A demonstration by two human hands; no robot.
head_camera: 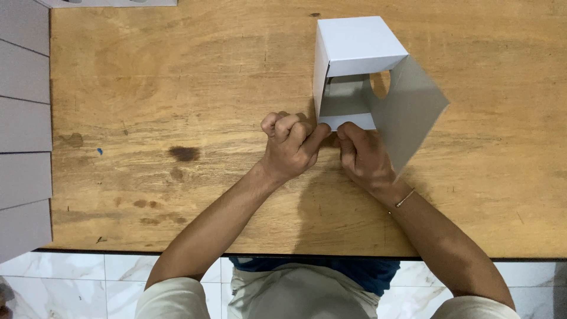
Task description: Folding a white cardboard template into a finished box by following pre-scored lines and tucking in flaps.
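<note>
A white cardboard box (359,44) stands on the wooden table (177,118), its near side open and a large grey flap (410,109) swung out to the right with a round cut-out. My left hand (289,146) has its fingers curled and its thumb pinches the box's small near flap (348,122). My right hand (363,155) pinches the same flap from the right, partly behind the large grey flap. A thin bracelet circles my right wrist.
A stack of flat grey cardboard sheets (23,130) lies overlapping along the table's left edge. Another white piece of cardboard (112,3) shows at the top edge. Dark stains mark the wood near the middle. White marbled floor tiles lie below the table's front edge.
</note>
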